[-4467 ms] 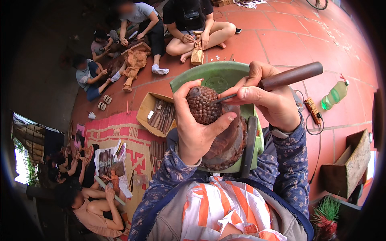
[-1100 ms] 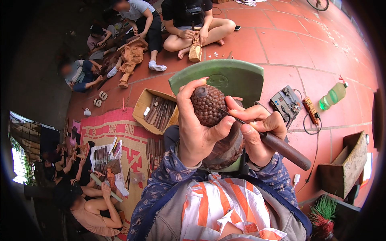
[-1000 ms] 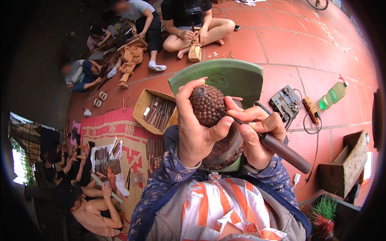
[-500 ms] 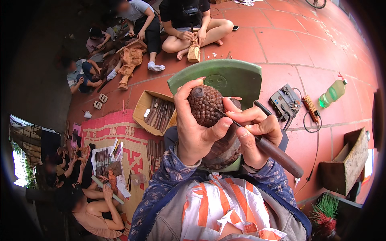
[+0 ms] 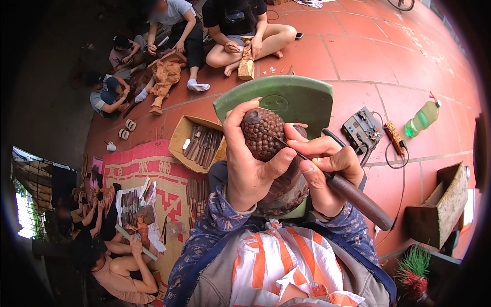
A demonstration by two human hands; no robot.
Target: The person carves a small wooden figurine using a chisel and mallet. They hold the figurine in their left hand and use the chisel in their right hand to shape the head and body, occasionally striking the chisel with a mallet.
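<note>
My left hand (image 5: 243,169) is wrapped round the knobbed top of a dark brown wood carving (image 5: 263,134), which is covered in rows of small round curls. The carving's lower body is partly hidden under my hands. Between the thumb and fingers of my right hand (image 5: 327,171) is a carving chisel (image 5: 360,202) with a thick dark wooden handle. Its thin blade points left, and its tip touches the curls on the carving's right side. Both hands are close together. Behind and beneath the carving is a green plastic chair (image 5: 312,94).
A cardboard box (image 5: 176,134) of chisels lies to the left, beside a patterned mat (image 5: 169,199) with more tools. At right are a grey electrical unit (image 5: 362,128), a power strip (image 5: 394,134), a green bottle (image 5: 423,118) and a wooden box (image 5: 440,212). Several people work nearby.
The chisel's handle end has swung slightly right and down, while its tip stays at the curls. My left hand and the carving have barely moved. Seated people nearby have shifted their arms.
</note>
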